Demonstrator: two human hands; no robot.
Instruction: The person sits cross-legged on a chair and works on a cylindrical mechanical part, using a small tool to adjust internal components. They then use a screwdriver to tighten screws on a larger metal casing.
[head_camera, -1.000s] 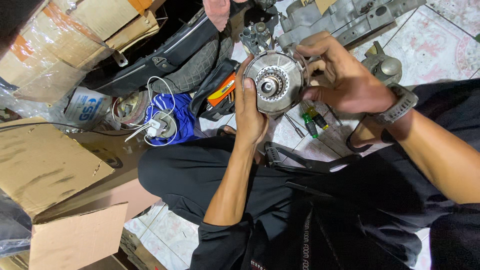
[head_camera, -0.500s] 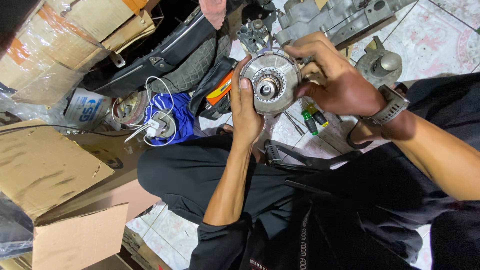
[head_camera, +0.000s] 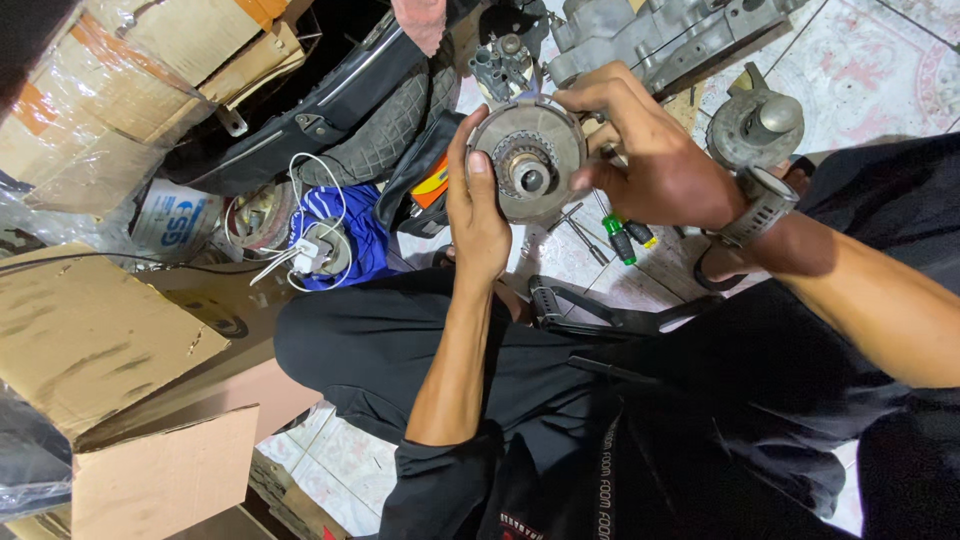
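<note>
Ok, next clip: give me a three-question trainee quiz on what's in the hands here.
1. True or false: both hands hold the round metal part.
2. Which wrist wears the watch? A) left B) right
3. What lies on the floor just below the right hand?

Key:
1. True; the left hand grips its left rim, thumb on the face, and the right hand its right side.
2. B
3. Green-handled screwdrivers.

Dull greasy metal clutch disc, matt brown cardboard boxes.
</note>
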